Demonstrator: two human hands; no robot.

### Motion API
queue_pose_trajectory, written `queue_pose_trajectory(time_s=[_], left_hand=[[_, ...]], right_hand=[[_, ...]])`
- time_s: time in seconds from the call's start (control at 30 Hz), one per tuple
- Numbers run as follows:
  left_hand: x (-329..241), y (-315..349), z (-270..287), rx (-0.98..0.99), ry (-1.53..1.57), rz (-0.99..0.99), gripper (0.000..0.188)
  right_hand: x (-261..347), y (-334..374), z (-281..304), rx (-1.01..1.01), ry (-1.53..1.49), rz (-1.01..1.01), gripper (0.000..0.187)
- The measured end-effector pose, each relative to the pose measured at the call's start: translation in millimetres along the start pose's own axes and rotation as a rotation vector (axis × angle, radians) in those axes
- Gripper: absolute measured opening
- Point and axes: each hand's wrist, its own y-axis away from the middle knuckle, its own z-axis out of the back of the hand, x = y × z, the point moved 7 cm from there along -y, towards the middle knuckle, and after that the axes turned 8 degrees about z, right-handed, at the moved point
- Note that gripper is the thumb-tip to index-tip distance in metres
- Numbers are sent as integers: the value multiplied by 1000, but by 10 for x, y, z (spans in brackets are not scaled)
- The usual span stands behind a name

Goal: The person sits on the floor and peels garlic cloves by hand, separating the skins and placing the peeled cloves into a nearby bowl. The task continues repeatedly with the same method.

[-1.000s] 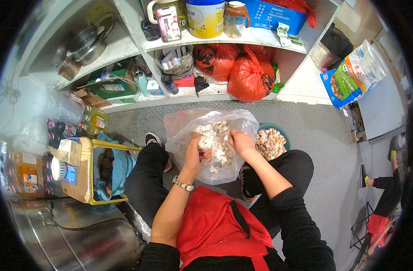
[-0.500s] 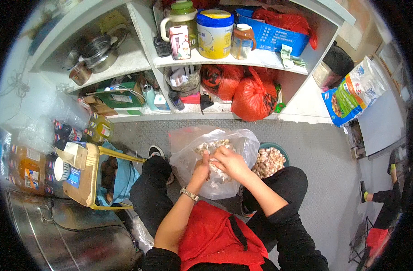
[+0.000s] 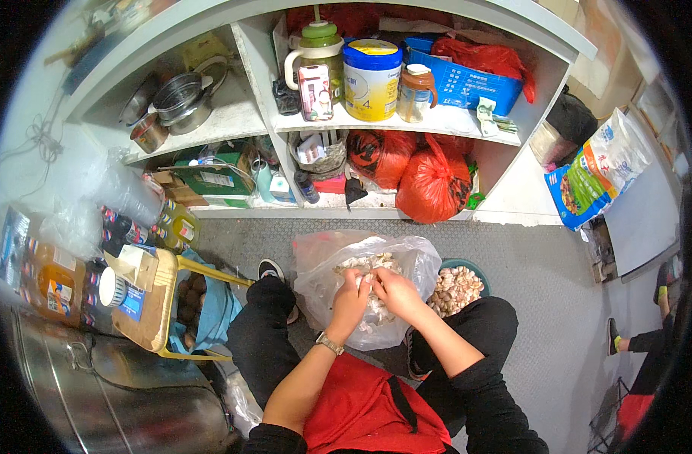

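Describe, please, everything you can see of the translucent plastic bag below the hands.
The plastic bag looks thin, whitish and translucent, with crumpled sides. It sits open on the grey floor between the person's legs, its mouth spread wide. Pale, flaky scraps lie inside. The left hand and right hand meet over the opening; whether they touch the bag is unclear. Its right side lies next to the green basin.

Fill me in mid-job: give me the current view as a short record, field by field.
Plastic bag: translucent, open, pale papery skins inside
Hands: left hand and right hand close together over the bag
Held item: fingers hide it, cannot tell
Green bowl: right of the bag, holding garlic cloves
Stool: yellow frame, at the left, paper cup on top
Phone: upright on the upper shelf
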Motion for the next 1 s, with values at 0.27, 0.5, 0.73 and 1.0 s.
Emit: queue_pose_trajectory(time_s=[0.27,0.5,0.73,1.0], left_hand=[[-126,101,-20,65,-255,-47,32],[-275,127,42,-41,-154,-123,31],[35,3,14,48,101,49,28],[35,-44,-87,210,222,110,25]], right_hand=[[-159,72,-128,41,-52,-85,22],[-67,72,0,-149,-117,-134,19],[15,-3,115,21,135,44,20],[31,-7,88,155,154,-6,24]])
